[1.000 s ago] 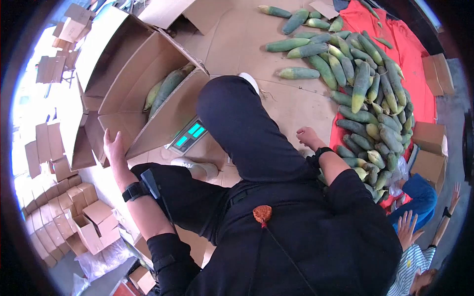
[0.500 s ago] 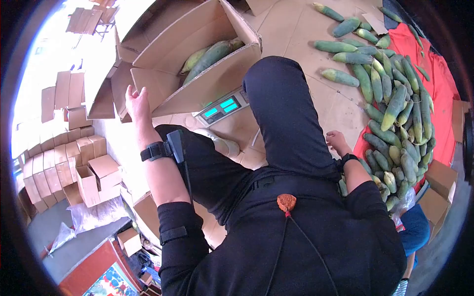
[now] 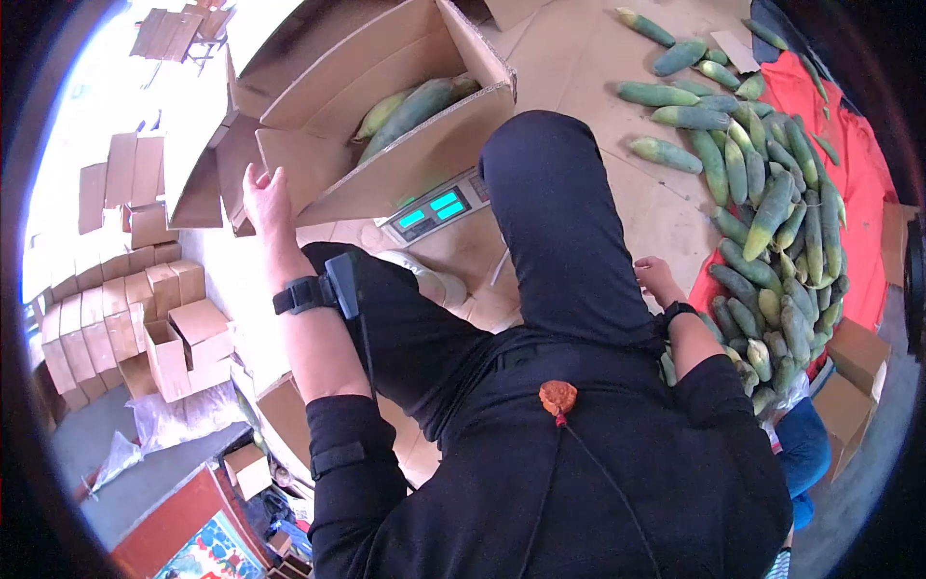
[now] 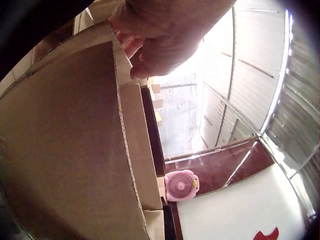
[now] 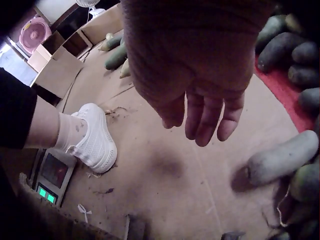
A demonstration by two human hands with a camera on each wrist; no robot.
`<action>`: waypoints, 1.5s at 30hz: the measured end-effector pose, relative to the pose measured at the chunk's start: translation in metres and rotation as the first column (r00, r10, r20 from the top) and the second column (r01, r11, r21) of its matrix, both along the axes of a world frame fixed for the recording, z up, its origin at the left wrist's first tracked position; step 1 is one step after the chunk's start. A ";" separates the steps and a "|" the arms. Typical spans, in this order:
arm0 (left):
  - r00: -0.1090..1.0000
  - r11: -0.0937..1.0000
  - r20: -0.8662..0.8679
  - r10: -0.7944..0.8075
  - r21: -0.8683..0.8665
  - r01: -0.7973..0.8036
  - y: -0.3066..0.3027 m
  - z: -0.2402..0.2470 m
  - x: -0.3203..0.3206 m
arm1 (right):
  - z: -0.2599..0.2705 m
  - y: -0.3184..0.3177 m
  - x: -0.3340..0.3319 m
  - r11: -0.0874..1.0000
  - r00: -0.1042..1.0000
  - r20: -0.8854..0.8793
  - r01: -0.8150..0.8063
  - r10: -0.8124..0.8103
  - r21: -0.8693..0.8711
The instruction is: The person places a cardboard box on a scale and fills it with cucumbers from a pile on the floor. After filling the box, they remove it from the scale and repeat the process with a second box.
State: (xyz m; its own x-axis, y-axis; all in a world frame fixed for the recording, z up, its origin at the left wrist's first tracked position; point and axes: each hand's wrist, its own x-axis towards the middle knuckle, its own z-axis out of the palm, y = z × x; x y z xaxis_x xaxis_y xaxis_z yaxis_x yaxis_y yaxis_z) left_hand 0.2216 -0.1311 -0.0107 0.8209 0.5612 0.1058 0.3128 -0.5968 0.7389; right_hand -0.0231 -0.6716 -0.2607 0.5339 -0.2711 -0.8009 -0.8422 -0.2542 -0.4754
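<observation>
My left hand [image 3: 268,201] holds the near edge of an open cardboard box [image 3: 386,183], thumb on one side of the flap and fingers on the other. In the left wrist view, the fingers [image 4: 129,44] bend at the flap's top corner. Inside the box lie a few long green radishes [image 3: 413,118]. A scale [image 3: 434,214] with lit green displays shows beside the box. My right hand [image 3: 658,278] hangs beside my knee with nothing in it; the right wrist view shows its fingers [image 5: 210,117] loosely bent above the cardboard floor. Nearest it lies a pale green radish [image 5: 282,157].
A big heap of green radishes [image 3: 772,212] covers a red cloth [image 3: 866,232] on the right. Stacked cartons [image 3: 96,328] stand at left. My white shoe [image 5: 95,140] is planted beside the scale. Another person's blue-clothed leg [image 3: 803,449] shows at lower right.
The head view has swung, so the box and heap appear higher and further right. The left hand stays at the box edge, and the right hand stays free beside the knee.
</observation>
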 end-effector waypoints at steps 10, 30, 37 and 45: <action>0.995 0.988 0.007 -0.102 -0.113 0.102 0.008 -0.007 0.002 | -0.008 -0.011 0.019 0.989 0.996 0.035 -0.079 0.084 -0.124; 0.978 0.996 -0.204 -0.044 0.072 0.060 -0.003 -0.003 -0.001 | -0.014 -0.049 0.225 0.403 0.773 0.080 -0.237 0.629 -0.884; 0.978 0.997 -0.205 -0.032 0.057 0.045 -0.008 -0.001 -0.001 | 0.006 -0.041 0.217 0.416 0.751 -0.172 -0.523 0.637 -0.744; 0.972 0.990 -0.222 -0.075 0.103 0.100 -0.020 0.005 0.002 | -0.020 -0.040 0.159 0.084 0.544 -0.398 -0.660 0.739 -0.746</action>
State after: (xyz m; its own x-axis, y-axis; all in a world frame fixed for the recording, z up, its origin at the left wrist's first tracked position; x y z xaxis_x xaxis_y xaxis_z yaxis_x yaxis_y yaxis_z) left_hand 0.2233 -0.1512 -0.0052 0.8764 0.4810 -0.0218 0.4012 -0.7045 0.5854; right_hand 0.1360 -0.7119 -0.2803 0.8842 -0.1642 -0.4373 -0.0440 -0.9613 0.2719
